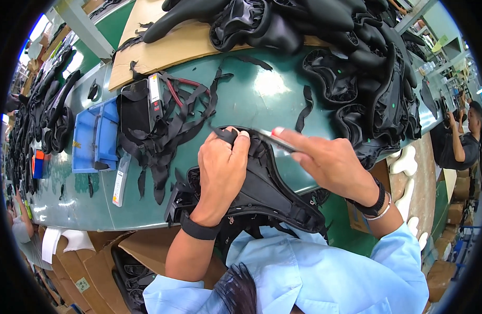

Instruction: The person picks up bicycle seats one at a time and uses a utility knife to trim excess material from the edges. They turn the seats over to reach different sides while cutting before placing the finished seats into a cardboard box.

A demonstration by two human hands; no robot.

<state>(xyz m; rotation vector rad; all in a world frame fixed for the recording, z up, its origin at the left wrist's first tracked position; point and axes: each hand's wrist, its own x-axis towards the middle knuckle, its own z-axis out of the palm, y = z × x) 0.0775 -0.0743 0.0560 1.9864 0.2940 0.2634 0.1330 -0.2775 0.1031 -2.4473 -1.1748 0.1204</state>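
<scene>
Trimming, apparently: black bicycle saddle (267, 194), underside up, at edge of green table (251, 107). Left hand (222, 166) pinching cover strip (225, 135); right hand (332, 163) grasping utility knife (281, 142). Next cut likely needs the strip taut.

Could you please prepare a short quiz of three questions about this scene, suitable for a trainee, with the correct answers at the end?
1. Multiple choice: which hand holds the slim tool?
A) left
B) right
C) both

2. True or false: in the picture, the blue bin lies to the left of the heap of black strips.

3. Short answer: what does the left hand pinch at the upper end of the black saddle-like part?

Key:
1. B, the right hand.
2. True.
3. A dark strip.
</scene>
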